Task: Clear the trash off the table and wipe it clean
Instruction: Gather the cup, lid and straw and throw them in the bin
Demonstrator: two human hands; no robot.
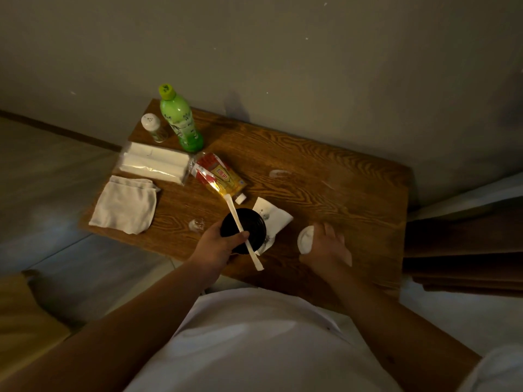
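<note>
My left hand [218, 246] grips a black round container [244, 229] near the front edge of the wooden table [325, 176], with the thumb pinning a long white wrapped utensil [243, 232] across its top. My right hand [325, 246] is closed over a crumpled white paper wad [306, 239] on the table to the right. A stained white napkin [271, 215] lies under and behind the container. A red and yellow pouch [220, 176] with a white cap lies behind that.
A green bottle [181, 120] and a small white-capped jar [154, 128] stand at the back left corner. A wrapped pack of tissues [155, 162] and a folded white cloth [126, 203] lie on the left. Pale smears [280, 174] mark the middle. The wall is right behind.
</note>
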